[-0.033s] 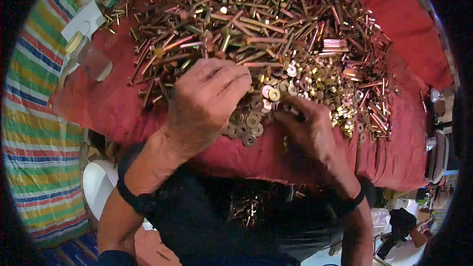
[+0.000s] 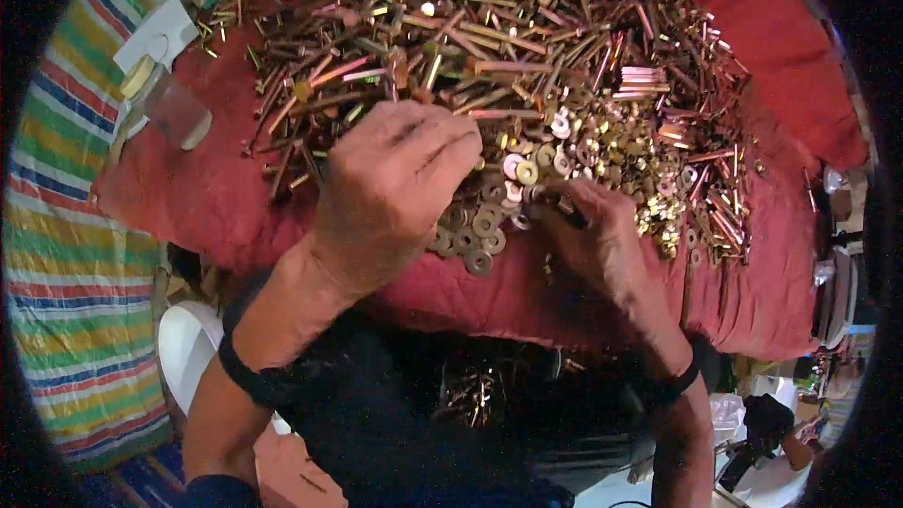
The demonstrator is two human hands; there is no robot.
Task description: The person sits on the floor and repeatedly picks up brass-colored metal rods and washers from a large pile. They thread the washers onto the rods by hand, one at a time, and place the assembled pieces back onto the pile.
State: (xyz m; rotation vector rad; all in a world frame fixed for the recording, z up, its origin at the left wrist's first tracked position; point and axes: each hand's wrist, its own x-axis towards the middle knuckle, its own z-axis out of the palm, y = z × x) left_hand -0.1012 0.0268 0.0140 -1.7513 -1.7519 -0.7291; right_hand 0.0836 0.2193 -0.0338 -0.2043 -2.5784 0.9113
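A wide heap of brassy bolts [image 2: 508,67] covers a red cloth [image 2: 461,310] in front of me. Flat round washers [image 2: 479,261] lie loose at the heap's near edge, between my two hands. My left hand [image 2: 390,179] is closed above the near left of the bolts, back of the hand up; its fingertips and whatever they pinch are hidden. Lower and to the right, my right hand [image 2: 593,226] has its fingers bent together at the washers, and I cannot make out what is between them. Small shiny nuts [image 2: 649,221] are piled just beyond it.
A clear jar with a yellowish lid [image 2: 179,115] lies tilted at the left, by a white card [image 2: 155,35]. Striped sheeting [image 2: 80,226] hangs along the left. Below the cloth's edge, a dark container [image 2: 475,400] holds more metal pieces. A white curved seat [image 2: 183,348] stands lower left.
Little differs. The fingers of my right hand have shifted slightly right and bunched closer. My left hand stays closed in nearly the same place.
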